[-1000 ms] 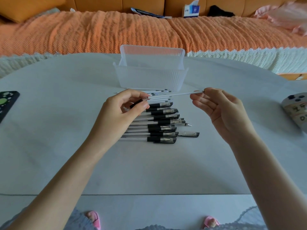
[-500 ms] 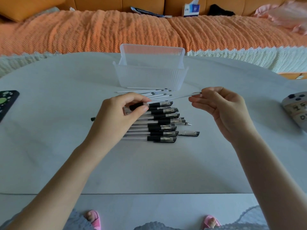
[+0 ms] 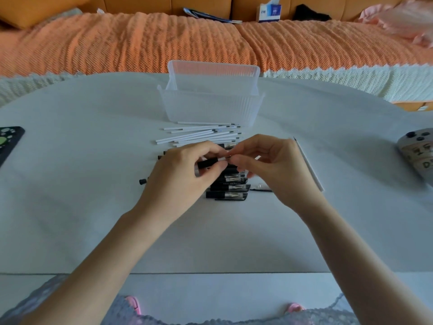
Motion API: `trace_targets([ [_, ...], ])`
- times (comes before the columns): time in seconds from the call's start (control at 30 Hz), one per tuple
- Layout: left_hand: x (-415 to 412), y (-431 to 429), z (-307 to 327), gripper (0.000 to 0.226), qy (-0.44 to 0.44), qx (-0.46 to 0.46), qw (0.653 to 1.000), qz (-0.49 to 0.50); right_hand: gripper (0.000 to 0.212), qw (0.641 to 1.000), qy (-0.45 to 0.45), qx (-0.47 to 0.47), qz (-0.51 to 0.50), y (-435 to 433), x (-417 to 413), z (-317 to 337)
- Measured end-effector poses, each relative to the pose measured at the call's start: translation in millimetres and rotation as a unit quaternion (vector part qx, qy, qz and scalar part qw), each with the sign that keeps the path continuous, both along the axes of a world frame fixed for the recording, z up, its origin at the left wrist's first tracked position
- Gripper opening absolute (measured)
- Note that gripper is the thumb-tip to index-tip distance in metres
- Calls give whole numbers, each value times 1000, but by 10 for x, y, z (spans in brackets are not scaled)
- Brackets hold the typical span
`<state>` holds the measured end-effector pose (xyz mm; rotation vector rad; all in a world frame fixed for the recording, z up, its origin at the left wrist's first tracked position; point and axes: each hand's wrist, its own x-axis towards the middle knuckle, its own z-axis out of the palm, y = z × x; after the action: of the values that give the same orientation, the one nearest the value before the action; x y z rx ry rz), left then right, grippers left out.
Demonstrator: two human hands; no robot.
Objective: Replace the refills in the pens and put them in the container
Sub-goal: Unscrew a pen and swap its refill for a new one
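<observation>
My left hand (image 3: 185, 174) grips a pen (image 3: 208, 163) with a black grip above the table. My right hand (image 3: 269, 165) pinches that pen's front end with thumb and fingertips. A white refill (image 3: 309, 166) lies along the outer edge of my right hand; I cannot tell whether the hand holds it. Under my hands, a row of several black-grip pens (image 3: 228, 195) lies on the white table. Several loose white refills (image 3: 201, 134) lie fanned out just beyond them. The clear plastic container (image 3: 210, 106) stands behind the refills, and I see nothing in it.
A small black end cap (image 3: 143, 181) lies left of the pens, and a loose pen cap (image 3: 261, 188) lies right of them. A dark phone (image 3: 9, 141) sits at the left table edge and a round patterned object (image 3: 417, 151) at the right. An orange-covered sofa (image 3: 140, 43) runs behind the table.
My right hand drew the refill out of the pen, then came back in to the pen's front end. The refill now lies along that hand's outer edge. Both hands dropped lower over the pen row.
</observation>
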<state>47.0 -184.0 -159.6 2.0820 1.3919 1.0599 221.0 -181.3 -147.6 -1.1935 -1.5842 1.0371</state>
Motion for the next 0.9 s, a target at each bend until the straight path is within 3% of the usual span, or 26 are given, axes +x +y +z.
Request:
trace_targets([
  [0.27, 0, -1, 12, 17, -7, 15, 1000, 4, 10, 999, 33, -15, 2, 26, 61, 23],
  [0.47, 3, -24, 40, 19, 17, 19, 1000, 6, 9, 996, -86, 4, 16, 2, 50, 20],
  [0.7, 5, -28, 25, 9, 36, 10, 999, 11, 4, 990, -125, 57, -6, -44, -1, 48],
  [0.9, -38, -2, 31, 8, 26, 2, 999, 31, 14, 986, -132, 96, -31, 9, 144, 78],
])
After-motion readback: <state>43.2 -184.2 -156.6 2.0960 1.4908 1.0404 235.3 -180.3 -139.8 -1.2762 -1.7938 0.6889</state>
